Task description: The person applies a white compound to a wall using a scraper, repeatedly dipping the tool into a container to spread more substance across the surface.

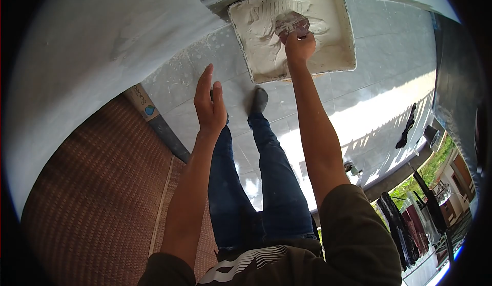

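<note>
1. Two bare arms were stretched out and down from dark sleeves, and two legs in blue jeans were seen under them.
2. The left hand was held open and flat in the air above the left leg. Nothing was held in it and nothing was touched by it.
3. Pale floor tiles were seen under the feet, and a brown woven mat was laid beside them.
4. Farther off, the right hand was closed around the handle of a flat scraper. The scraper's blade was pressed into the wet white paste.
5. The paste was kept in a square white tray, which was set on the tiles next to a pale wall, just past the foot in a dark sock.
</note>
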Demonstrator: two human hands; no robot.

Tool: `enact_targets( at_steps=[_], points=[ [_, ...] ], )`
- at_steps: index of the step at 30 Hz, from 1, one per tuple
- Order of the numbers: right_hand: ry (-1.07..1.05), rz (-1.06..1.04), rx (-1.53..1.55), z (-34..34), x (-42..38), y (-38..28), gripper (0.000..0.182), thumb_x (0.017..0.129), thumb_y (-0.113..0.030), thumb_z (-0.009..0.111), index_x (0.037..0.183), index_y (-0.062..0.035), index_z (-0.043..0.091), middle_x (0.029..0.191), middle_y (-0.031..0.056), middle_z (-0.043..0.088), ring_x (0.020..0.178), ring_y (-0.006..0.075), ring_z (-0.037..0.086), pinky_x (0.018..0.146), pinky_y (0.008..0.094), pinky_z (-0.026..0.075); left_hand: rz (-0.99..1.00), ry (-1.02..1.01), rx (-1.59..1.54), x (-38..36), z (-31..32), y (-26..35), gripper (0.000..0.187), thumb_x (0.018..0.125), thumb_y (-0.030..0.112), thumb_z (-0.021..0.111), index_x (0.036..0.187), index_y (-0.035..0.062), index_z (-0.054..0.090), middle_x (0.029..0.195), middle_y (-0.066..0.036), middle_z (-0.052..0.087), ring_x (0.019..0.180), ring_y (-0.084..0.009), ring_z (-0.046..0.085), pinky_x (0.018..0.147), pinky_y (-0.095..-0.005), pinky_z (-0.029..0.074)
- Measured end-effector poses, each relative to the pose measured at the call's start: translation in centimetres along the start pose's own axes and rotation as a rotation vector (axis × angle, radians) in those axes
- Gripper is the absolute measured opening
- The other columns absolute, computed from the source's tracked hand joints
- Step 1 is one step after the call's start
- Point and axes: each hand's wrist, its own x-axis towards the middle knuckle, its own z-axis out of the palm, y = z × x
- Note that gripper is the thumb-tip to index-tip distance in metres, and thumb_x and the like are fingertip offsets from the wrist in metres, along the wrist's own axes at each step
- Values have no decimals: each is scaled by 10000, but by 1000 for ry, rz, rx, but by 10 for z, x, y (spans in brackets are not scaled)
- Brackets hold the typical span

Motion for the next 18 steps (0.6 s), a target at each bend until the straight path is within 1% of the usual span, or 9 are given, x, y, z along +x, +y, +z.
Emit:
enact_targets(
  at_steps=[2,4,8,10,14,16,17,18],
  points=[
    [-16,28,5,-5,4,7,211,730,-118,628,820,72,642,799,228,697,760,378,692,744,449,535,6,-8,-1,1,3,0,434,1036,199,444,1389,-48,499,1406,-235,536,1331,-363,500,1118,-429,379],
    [-67,128,-82,-7,6,12,219,720,-128,634,815,69,642,801,232,697,778,386,696,755,457,535,13,-9,-9,4,5,1,434,1037,202,445,1388,-48,500,1405,-235,536,1331,-363,500,1117,-428,379],
    [-51,158,-73,8,11,19,221,713,-132,638,813,65,645,809,236,698,796,389,699,770,462,535,27,-15,-14,5,9,2,434,1040,211,446,1383,-49,503,1402,-235,539,1330,-364,501,1117,-428,380],
    [-21,265,36,17,12,20,226,711,-134,640,831,58,653,845,241,700,812,388,699,782,463,536,29,-19,-9,5,10,3,433,1040,211,445,1381,-50,505,1400,-236,540,1329,-365,502,1116,-429,381],
    [-46,259,57,30,16,6,244,714,-126,648,856,73,646,889,251,698,829,394,698,801,451,540,27,-21,-20,5,11,2,435,1043,217,442,1377,-53,507,1396,-238,543,1326,-368,504,1114,-431,384],
    [-90,343,181,37,18,-7,268,712,-116,660,874,97,636,926,259,692,861,378,702,818,432,541,26,-23,-2,4,10,2,435,1043,217,440,1379,-50,507,1396,-239,543,1326,-368,504,1113,-433,386],
    [-78,296,162,60,27,15,270,742,-59,636,930,133,610,930,256,682,799,340,715,737,416,582,24,-24,14,4,10,2,436,1043,218,439,1381,-48,507,1395,-239,544,1326,-369,505,1112,-435,387],
    [-78,297,162,58,26,4,270,742,-59,636,930,133,610,930,256,682,799,340,715,737,416,582,23,-25,15,5,10,3,436,1043,218,439,1381,-48,507,1395,-239,544,1326,-369,505,1112,-435,387]
  ],
)
